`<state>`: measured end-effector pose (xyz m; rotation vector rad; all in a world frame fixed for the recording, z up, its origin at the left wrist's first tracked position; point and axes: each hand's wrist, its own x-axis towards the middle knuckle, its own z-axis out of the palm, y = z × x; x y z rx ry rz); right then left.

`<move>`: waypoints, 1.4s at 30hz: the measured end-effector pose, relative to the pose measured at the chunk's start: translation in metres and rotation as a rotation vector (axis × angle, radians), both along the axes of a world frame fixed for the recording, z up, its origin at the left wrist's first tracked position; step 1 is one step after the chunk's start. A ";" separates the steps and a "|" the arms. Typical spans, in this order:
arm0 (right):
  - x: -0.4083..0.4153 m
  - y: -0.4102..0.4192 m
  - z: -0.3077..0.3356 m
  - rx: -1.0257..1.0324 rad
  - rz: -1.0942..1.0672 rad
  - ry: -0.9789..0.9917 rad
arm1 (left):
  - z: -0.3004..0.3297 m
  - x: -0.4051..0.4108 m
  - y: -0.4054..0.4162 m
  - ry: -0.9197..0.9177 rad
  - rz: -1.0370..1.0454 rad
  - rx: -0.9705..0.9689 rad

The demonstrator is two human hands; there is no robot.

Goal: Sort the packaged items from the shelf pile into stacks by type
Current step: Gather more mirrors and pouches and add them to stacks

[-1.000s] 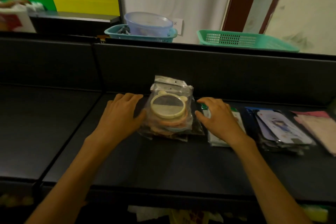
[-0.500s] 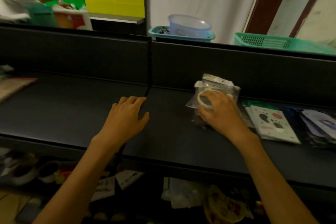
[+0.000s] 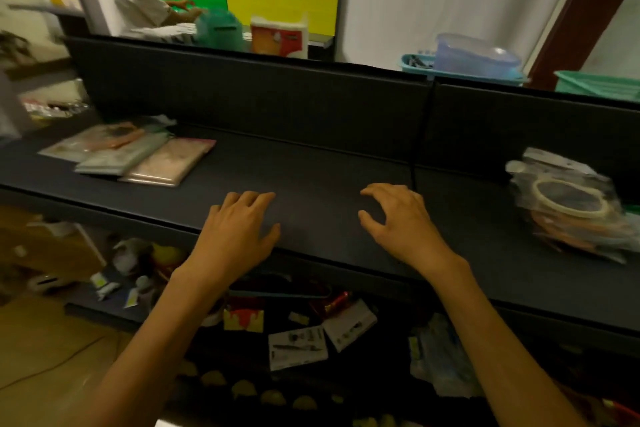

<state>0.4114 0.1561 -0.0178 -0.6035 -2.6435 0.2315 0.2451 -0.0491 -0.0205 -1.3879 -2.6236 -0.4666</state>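
Left hand [image 3: 239, 236]: empty, fingers relaxed and lying flat over the front part of the shelf [image 3: 329, 170]. Right hand [image 3: 403, 224]: empty, fingers loosely curled and spread, hovering over or lightly touching the shelf; contact cannot be told.

Head view, places given from the right hand.
- Stack of bagged rings [image 3: 571, 210]: well to the right, on the shelf. Round hoops, cream on top, orange beneath, in crinkled clear plastic bags with hanging tabs. Judged light; hoops stiff, film slippery, so the stack may slide apart. Best taken with both hands at opposite sides of the hoops, not by the loose film.
- Pile of flat packets [image 3: 138, 156]: far left, past the left hand, against the back wall of the shelf. Thin, soft, glossy sleeves, pink, pale green and clear, overlapping. Judged light and floppy; lift one by an edge.
- Shelf: dark, matte, flat, with an upright back panel.
- Lower shelf [image 3: 311, 340]: below both hands, scattered small packages, blurred.
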 end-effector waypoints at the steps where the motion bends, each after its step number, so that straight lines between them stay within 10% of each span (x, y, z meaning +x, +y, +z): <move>1: -0.017 -0.009 -0.001 0.002 0.022 -0.005 | -0.002 -0.014 -0.012 -0.005 0.014 0.007; 24: -0.358 -0.135 -0.012 -0.076 0.090 -0.076 | 0.001 -0.355 -0.147 0.052 0.148 0.026; 42: -0.410 -0.201 -0.035 -0.265 -0.565 -0.136 | -0.028 -0.498 -0.125 -0.116 -0.140 -0.136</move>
